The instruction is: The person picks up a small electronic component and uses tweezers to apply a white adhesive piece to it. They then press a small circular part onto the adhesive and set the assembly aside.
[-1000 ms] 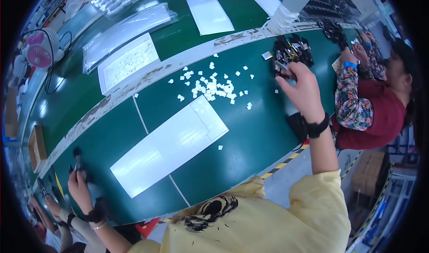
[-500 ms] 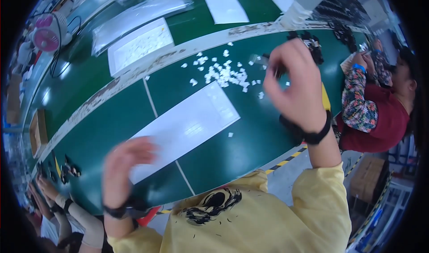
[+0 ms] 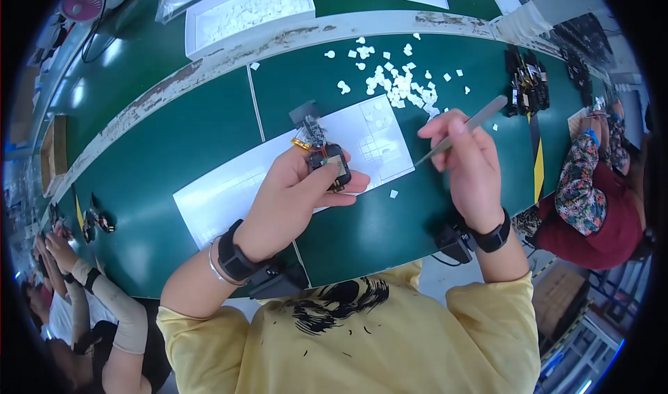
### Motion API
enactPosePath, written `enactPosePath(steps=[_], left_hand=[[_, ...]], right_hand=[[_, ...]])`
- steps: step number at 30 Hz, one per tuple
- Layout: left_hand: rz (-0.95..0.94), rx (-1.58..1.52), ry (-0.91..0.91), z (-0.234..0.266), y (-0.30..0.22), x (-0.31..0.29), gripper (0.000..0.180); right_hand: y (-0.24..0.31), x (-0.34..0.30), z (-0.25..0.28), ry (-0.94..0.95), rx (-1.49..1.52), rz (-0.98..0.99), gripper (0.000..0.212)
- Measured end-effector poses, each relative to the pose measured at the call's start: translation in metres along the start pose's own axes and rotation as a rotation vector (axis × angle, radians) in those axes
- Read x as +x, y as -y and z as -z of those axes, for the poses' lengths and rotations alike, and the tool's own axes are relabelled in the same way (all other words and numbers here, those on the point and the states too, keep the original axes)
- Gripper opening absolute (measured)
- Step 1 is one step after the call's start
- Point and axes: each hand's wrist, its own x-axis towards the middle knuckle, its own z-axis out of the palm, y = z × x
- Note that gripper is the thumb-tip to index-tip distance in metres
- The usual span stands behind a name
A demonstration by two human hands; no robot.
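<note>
My left hand (image 3: 292,189) is closed round a small black electronic part (image 3: 330,163), with wires and a dark flat flap at its far end. It holds the part above a white sheet (image 3: 229,196) that lies slantwise on the green table. A gold ring is on one finger. In my right hand (image 3: 467,161) a pair of metal tweezers (image 3: 480,117) is gripped, the tip pointing down and left near the right end of the sheet. Small white pieces (image 3: 398,84) lie scattered just beyond the sheet, and a single white piece (image 3: 394,194) sits near its right corner.
Beyond a worn ledge (image 3: 334,29) stands a white box (image 3: 191,32) of white pieces. Black parts (image 3: 527,84) are piled at the far right. A wooden box (image 3: 54,154) and more dark parts (image 3: 97,221) are at the left. Co-workers sit on both sides.
My left hand has moved right and now holds the black part. My right hand has come down and nearer, with the tweezers now plain to see. The view has shifted.
</note>
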Motion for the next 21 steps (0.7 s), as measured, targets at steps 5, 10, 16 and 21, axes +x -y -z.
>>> enactPosePath(steps=[5,10,16,21], left_hand=[[0.013,0.034,0.029,0.002,0.002,0.004,0.021],[0.039,0.014,0.012,0.003,0.002,0.004,0.024],[-0.009,-0.075,0.004,0.003,0.005,0.003,0.021],[-0.017,-0.115,0.036,0.005,0.007,0.004,0.022]], right_hand=[[-0.009,0.0,-0.013,-0.035,0.354,-0.222,0.016],[-0.014,-0.001,-0.018,0.012,0.303,-0.199,0.008],[-0.02,-0.003,-0.013,-0.012,0.225,-0.083,0.011],[-0.015,-0.004,-0.013,-0.096,0.103,0.132,0.012]])
